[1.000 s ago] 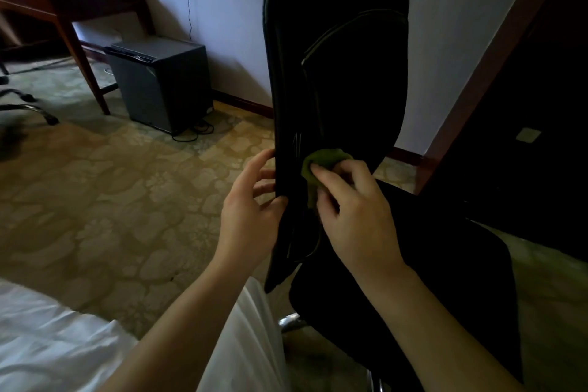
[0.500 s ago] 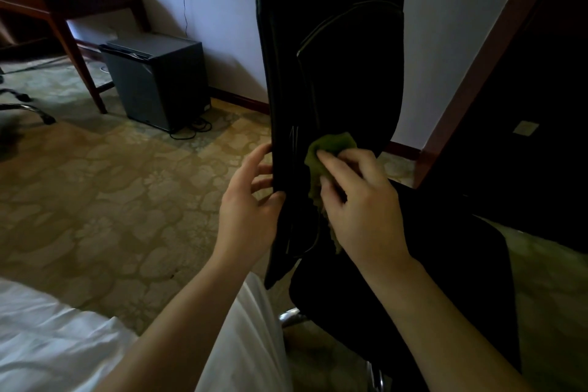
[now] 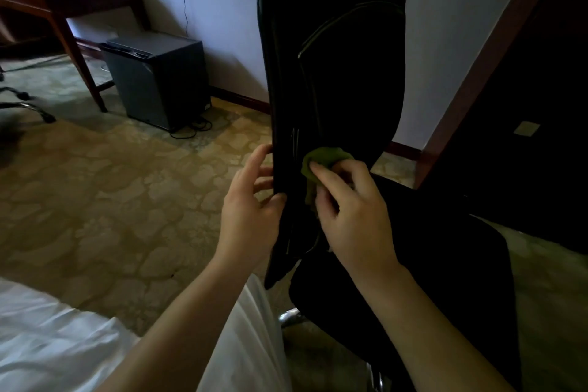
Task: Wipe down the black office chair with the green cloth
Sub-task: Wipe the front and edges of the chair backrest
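Our right hand (image 3: 353, 216) grips the green cloth (image 3: 324, 157) against the chair backrest (image 3: 334, 57), whose length runs upward from our fingers. Our left hand (image 3: 248, 219) clasps its edge.

The office chair (image 3: 334, 57) is gripped at its backrest's left edge by the left hand (image 3: 248, 216); the cloth (image 3: 324, 156) is held against the backrest's lower front by the right hand (image 3: 353, 216), just beside. Behind and left, a cabinet (image 3: 159, 79) is set against the wall (image 3: 222, 25), right of a desk (image 3: 79, 0).

The right hand (image 3: 353, 213) hides most of the cloth (image 3: 324, 157); the chair (image 3: 331, 41) base runs off the bottom edge.
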Demonstrator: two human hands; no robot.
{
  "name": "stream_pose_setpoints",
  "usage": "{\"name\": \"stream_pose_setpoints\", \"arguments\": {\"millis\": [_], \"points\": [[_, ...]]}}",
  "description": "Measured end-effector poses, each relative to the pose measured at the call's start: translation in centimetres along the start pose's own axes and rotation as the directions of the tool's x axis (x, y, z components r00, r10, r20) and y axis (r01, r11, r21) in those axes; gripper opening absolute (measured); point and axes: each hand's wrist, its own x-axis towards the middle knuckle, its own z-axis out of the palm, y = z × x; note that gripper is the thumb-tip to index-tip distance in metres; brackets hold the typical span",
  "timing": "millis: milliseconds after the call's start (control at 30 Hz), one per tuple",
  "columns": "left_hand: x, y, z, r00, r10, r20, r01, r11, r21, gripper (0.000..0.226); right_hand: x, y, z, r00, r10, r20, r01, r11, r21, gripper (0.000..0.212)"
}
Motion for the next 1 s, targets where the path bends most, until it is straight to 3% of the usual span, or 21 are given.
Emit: {"name": "stream_pose_setpoints", "arguments": {"millis": [300, 533, 733, 1000], "points": [[0.2, -0.3, -0.2, 1.000, -0.010, 0.027, 0.010, 1.000, 0.012, 0.074, -3.8, 0.9, -0.3, 0.985, 0.065, 0.158, -0.070, 0.997, 0.027, 0.033], [0.2, 0.1, -0.3, 1.000, 0.003, 0.029, -0.004, 0.999, 0.041, 0.081, -0.4, -0.2, -2.0, 0.999, -0.031, 0.024, 0.030, 0.999, 0.017, 0.035], [0.2, -0.1, -0.3, 0.999, 0.006, 0.036, -0.007, 1.000, 0.028, 0.077, 0.5, 0.3, -1.0, 0.996, -0.065, 0.053, 0.064, 0.998, 0.014, 0.033], [0.3, -0.2, -0.4, 0.999, 0.003, 0.042, -0.005, 0.998, 0.058, 0.077, -3.0, 1.0, -0.5, 0.985, 0.067, 0.162, -0.078, 0.995, 0.061, 0.029]]}}
